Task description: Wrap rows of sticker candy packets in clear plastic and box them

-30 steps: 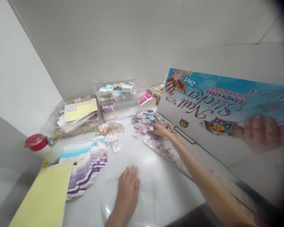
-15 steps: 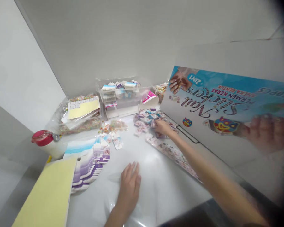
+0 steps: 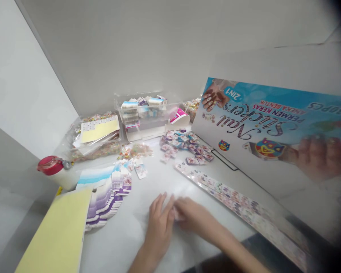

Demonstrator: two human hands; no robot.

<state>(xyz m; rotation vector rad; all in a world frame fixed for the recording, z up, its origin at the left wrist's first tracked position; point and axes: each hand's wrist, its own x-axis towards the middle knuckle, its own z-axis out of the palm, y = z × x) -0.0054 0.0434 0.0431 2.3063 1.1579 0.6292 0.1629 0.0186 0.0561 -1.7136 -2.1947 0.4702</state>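
Note:
Close together over the near middle of the table are my two hands. My left hand (image 3: 160,223) rests low with its fingers stretched forward and somewhat apart; its thumb and forefinger are beside my right fingertips. My right hand (image 3: 197,220) is slightly blurred, its fingers bent and closed on a small pale folded card (image 3: 177,214), mostly hidden by the fingers. Farther off lies a loose pile of small folded cards (image 3: 182,142), purple, blue and white with printed hands. A long strip of printed nail stickers (image 3: 230,197) runs diagonally to the right of my right hand.
A fanned stack of cards (image 3: 105,204) and a yellow sheet (image 3: 57,231) lie left, near a red-lidded bottle (image 3: 52,167). Behind are candy bags (image 3: 96,151), loose candies (image 3: 136,151) and a clear bin (image 3: 144,121). A large Nail Stickers box (image 3: 258,129) stands right.
My right hand has come back from the card pile to my left hand, bringing a small card. The sticker strip is now uncovered. My left hand has shifted slightly right.

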